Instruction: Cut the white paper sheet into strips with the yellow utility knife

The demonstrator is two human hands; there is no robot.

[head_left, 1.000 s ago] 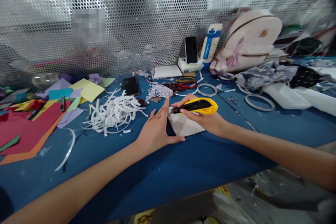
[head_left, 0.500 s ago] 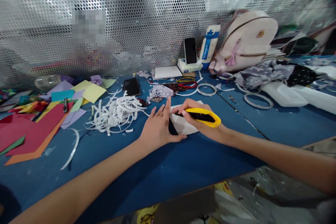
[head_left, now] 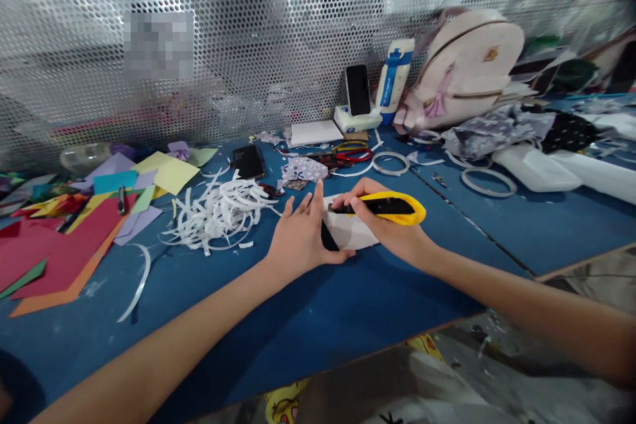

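My right hand (head_left: 385,222) is closed around a yellow-and-black utility knife (head_left: 395,207), its handle slanting up off the back of the hand. The tip points left over a small white sheet (head_left: 350,233) on the blue table; whether the blade is out cannot be made out. Against the sheet's left side lies my left hand (head_left: 301,228), flat with fingers spread and thumb along the near edge. A dark strip (head_left: 328,237) shows between that hand and the white surface. The far part of the sheet is partly covered by my right fingers.
Curled white paper strips (head_left: 218,212) lie left of my hands, beyond them coloured paper sheets (head_left: 94,232). Farther back are a patterned cloth scrap (head_left: 303,170), red-handled scissors (head_left: 355,155), tape rings (head_left: 390,163), a phone (head_left: 358,89), a bottle (head_left: 396,79) and a backpack (head_left: 467,73).
My right hand has shifted slightly up, and the knife has turned to a flatter angle, its handle end farther right. My left hand stays in place on the sheet. The view has tilted slightly.
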